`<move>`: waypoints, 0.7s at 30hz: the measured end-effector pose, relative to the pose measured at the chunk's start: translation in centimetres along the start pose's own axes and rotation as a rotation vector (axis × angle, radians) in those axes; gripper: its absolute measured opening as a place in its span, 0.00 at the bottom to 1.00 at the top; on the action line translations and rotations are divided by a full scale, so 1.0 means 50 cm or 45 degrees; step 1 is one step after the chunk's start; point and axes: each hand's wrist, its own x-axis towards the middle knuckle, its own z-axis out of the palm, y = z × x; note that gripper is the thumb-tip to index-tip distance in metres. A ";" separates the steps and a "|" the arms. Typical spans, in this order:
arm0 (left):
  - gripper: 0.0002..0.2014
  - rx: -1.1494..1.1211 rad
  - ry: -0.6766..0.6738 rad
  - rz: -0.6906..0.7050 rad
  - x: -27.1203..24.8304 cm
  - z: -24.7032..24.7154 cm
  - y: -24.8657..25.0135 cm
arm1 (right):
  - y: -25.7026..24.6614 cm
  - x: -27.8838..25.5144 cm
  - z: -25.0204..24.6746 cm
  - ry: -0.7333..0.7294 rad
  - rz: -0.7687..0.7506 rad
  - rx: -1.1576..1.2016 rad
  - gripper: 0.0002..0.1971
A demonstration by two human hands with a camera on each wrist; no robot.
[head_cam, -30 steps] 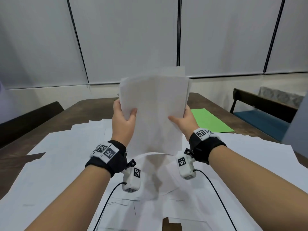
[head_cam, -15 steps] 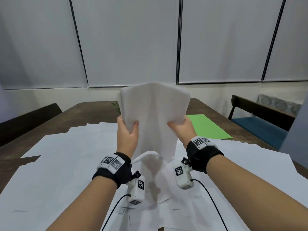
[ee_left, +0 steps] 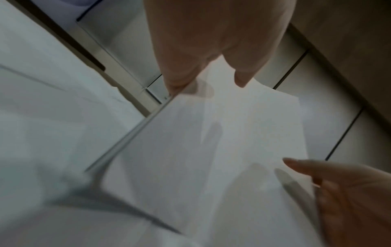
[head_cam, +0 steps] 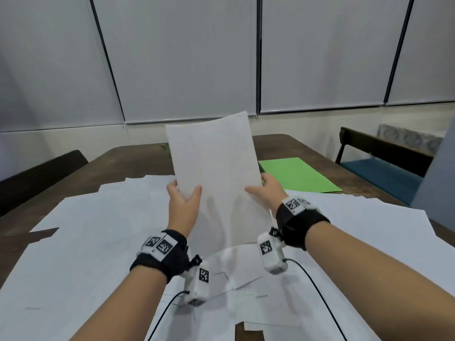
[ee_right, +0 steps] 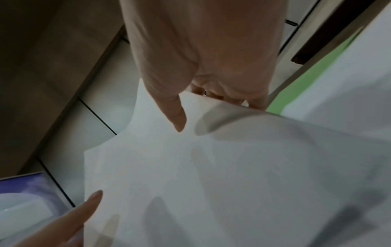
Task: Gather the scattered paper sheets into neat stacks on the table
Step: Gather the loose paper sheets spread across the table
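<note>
Sheets (head_cam: 214, 168) gathered into one bundle are held upright over the middle of the tabletop (head_cam: 290, 143), gripped at the left edge by the left hand (head_cam: 183, 205) and at the right edge by the right hand (head_cam: 267, 193). Half a second earlier the top was bowed and ragged; it is now squared, with edges aligned. Tapping is judged done. Loose white sheets (head_cam: 86, 242) remain spread beneath, a green sheet (head_cam: 298, 174) far right.

Head view bright and even, edges bowed; both wrist views dim, blurred.
</note>
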 end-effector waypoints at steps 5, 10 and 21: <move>0.19 0.143 -0.086 -0.081 -0.022 -0.002 -0.034 | 0.057 -0.028 0.017 -0.054 0.000 0.021 0.12; 0.16 0.064 0.013 -0.004 -0.004 0.000 0.008 | 0.014 -0.021 0.021 0.053 -0.187 0.099 0.09; 0.16 -0.046 -0.031 0.009 -0.028 -0.032 0.000 | 0.041 -0.048 0.025 0.004 -0.111 0.232 0.19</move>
